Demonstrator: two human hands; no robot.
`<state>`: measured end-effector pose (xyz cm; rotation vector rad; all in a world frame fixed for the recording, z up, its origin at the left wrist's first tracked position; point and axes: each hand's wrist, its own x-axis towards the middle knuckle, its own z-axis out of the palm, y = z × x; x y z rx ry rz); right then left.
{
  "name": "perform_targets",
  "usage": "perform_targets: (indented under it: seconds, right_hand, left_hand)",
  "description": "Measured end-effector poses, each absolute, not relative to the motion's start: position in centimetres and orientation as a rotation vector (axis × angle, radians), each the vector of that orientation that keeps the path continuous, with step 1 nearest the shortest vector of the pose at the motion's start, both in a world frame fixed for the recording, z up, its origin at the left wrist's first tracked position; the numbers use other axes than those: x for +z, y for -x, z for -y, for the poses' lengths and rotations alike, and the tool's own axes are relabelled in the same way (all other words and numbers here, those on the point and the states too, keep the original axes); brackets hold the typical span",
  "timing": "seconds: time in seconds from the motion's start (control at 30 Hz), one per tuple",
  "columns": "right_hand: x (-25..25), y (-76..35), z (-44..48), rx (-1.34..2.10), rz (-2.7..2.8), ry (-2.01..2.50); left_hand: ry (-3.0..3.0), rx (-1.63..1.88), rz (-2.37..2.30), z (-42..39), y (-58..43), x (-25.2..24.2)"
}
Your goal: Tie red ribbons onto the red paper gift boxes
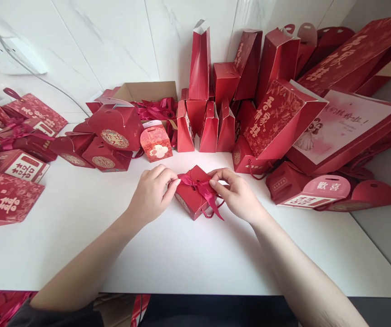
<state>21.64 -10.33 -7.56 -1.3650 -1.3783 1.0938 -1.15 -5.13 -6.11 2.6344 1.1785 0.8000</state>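
A small red gift box (pixel 191 199) lies on the white table (pixel 168 259) in the middle. A red satin ribbon (pixel 202 190) crosses its top, and one tail hangs down toward me. My left hand (pixel 152 193) pinches the ribbon's left end at the box's left corner. My right hand (pixel 236 194) pinches the ribbon on the right side of the box. Both hands have their fingers closed on the ribbon.
Red gift boxes (pixel 115 134) and a cardboard carton (pixel 147 93) of ribbons stand at the back left. Upright red paper bags (pixel 200 63) line the wall. Large red bags (pixel 338 127) lie at the right, flat red boxes (pixel 4 200) at the left.
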Motion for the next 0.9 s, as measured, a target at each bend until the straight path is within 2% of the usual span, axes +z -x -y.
perform_targets:
  seconds: [0.13, 0.3, 0.6, 0.8, 0.9]
  right_hand:
    - [-7.8, -21.6, 10.3, 1.231, 1.335, 1.223]
    - [-7.9, -21.4, 10.4, 1.203, 1.317, 1.244]
    - [-7.7, -21.3, 10.4, 1.064, 1.408, 1.3]
    - [-7.5, -21.3, 10.6, 0.765, 1.598, 1.22]
    - [-7.7, -21.3, 10.5, 0.739, 1.61, 1.227]
  left_hand:
    - [-2.338, 0.878, -1.218, 5.0, 0.8, -6.9]
    - [-2.182, 0.837, -1.089, 4.9, 0.7, -7.0]
    - [-2.462, 1.01, -0.836, 5.4, 0.8, -5.7]
    - [-2.827, 0.934, -0.84, 3.9, 2.2, -5.3]
    - [-2.889, 0.991, -0.817, 3.5, 2.8, -4.9]
